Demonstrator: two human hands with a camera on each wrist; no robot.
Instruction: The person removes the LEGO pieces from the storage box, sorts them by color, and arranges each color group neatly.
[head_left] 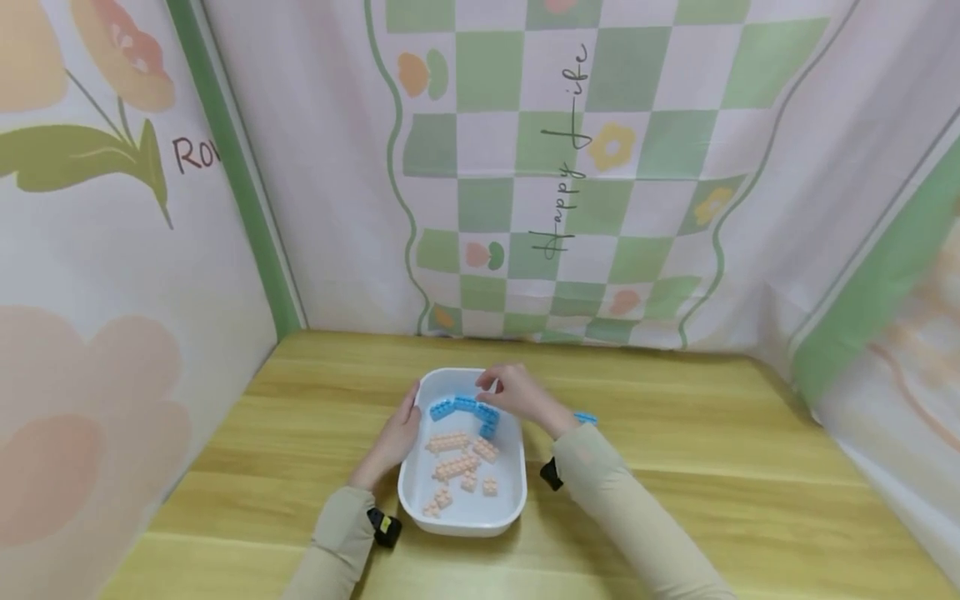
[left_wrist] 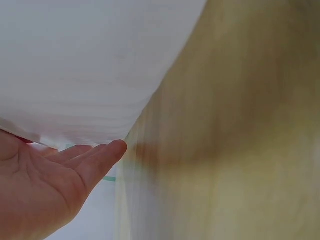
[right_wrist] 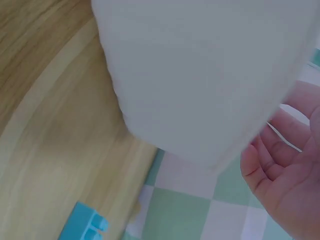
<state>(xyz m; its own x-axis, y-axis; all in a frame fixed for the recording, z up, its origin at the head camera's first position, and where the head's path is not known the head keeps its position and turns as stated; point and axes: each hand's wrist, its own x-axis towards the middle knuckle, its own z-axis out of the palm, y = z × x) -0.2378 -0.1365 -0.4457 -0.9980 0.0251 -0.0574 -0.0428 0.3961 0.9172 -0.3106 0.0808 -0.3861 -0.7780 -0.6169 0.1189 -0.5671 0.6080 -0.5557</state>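
A white plastic tray [head_left: 457,527] holds several blue building bricks [head_left: 465,403] in a bent row near its far end. Several peach building bricks [head_left: 456,467], long and short, lie in its middle and near part. My left hand [head_left: 397,433] holds the tray's left side, its fingers lying along the outer wall in the left wrist view. Over the far right rim, my right hand [head_left: 517,393] hangs above the blue bricks, fingers bent and thumb apart from the index finger. No brick shows between them. The tray wall hides some of its fingertips in the right wrist view.
One more blue brick [right_wrist: 82,222] lies on the wooden table [head_left: 675,467], to the right of the tray, partly behind the right forearm in the head view. A checkered curtain [head_left: 555,183] hangs along the table's far edge, and printed cloth closes off both sides.
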